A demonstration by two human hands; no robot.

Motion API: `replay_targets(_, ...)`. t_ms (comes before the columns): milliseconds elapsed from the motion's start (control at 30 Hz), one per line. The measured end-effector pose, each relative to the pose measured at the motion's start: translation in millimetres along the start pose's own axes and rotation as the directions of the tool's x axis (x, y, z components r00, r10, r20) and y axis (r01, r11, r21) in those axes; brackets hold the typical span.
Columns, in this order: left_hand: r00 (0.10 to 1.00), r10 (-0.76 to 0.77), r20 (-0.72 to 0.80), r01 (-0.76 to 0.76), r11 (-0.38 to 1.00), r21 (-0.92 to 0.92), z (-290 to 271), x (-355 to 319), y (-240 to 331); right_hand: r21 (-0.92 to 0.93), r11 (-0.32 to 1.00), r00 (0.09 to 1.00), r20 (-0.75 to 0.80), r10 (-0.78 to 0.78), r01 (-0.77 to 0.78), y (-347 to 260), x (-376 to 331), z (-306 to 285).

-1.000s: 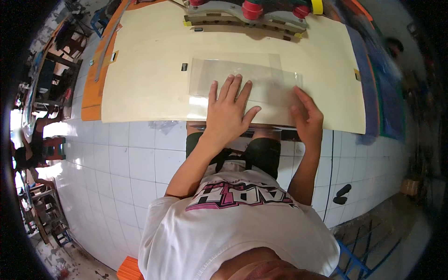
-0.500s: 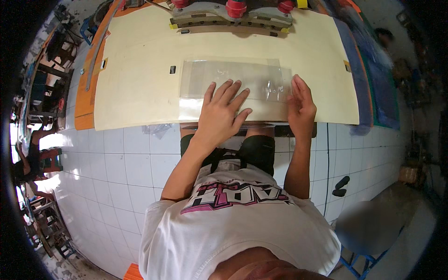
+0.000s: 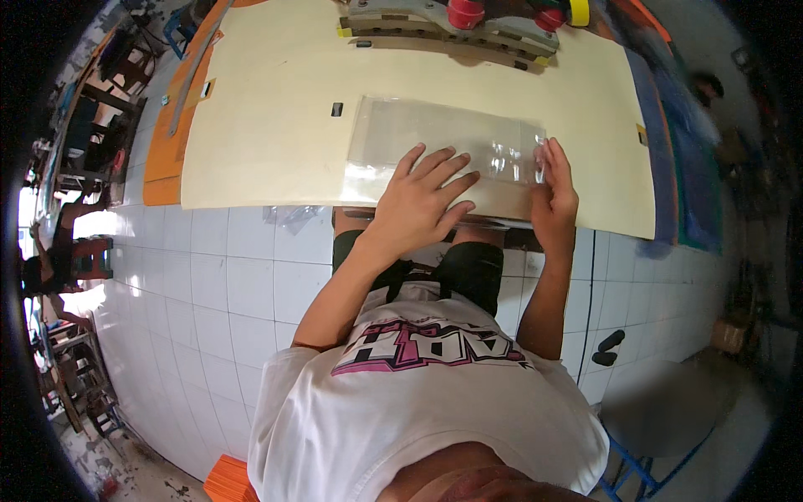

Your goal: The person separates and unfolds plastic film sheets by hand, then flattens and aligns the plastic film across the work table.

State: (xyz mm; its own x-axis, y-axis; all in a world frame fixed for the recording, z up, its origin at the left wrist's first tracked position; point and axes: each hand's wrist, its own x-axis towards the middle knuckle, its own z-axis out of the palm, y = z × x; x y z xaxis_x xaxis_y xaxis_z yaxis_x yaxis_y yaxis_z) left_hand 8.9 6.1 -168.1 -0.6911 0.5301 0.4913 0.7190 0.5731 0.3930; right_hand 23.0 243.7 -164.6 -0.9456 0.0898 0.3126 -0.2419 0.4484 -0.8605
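Note:
Clear plastic sheets (image 3: 443, 125) lie flat on a cream-coloured board (image 3: 259, 125) before me, overhanging its front edge a little. Fingers spread, my left hand (image 3: 422, 201) rests palm down on the lower middle of the plastic. My right hand (image 3: 555, 197) is at the right edge of the plastic, its fingers stretched out and close together, touching that edge. Light glares off the plastic near this hand. Whether the plastic is loose sheets or a pouch, I cannot tell.
Across the far side stands a grey metal clamp-like frame (image 3: 452, 32) with red knobs (image 3: 465, 13). A metal ruler (image 3: 194, 75) lies at the left over an orange board (image 3: 163, 177). Blue mesh (image 3: 667, 159) hangs at the right. A round stool (image 3: 665, 410) stands behind right.
A layer that stuck out at the plastic's far edge now lines up with the rest. My right hand has come in against the right edge. The whole view has shifted and tilted slightly.

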Motion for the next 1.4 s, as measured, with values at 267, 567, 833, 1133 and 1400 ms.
replay_targets(267,0.999,0.024,0.023,-0.024,1.000,-0.002,-2,-4,-3,0.119,0.982,0.988,0.057,0.142,-0.148,0,5,-4)
replay_targets(567,0.998,0.052,0.019,-0.052,0.999,0.000,1,-5,-5,0.363,0.870,0.934,0.005,0.357,-0.335,5,56,-34)
replay_targets(833,0.998,0.059,0.030,-0.060,0.998,0.035,0,-8,-4,-0.171,0.883,0.714,0.530,0.457,-0.438,12,145,-36)
replay_targets(1133,0.997,0.073,0.036,-0.074,0.997,0.031,-7,-3,3,-0.368,0.915,0.453,0.796,0.401,-0.162,-8,174,-35)
replay_targets(1400,0.879,-0.001,-0.477,-0.080,0.985,-0.151,-11,-10,20,-0.388,0.920,0.768,0.571,0.290,-0.059,-32,151,-184)
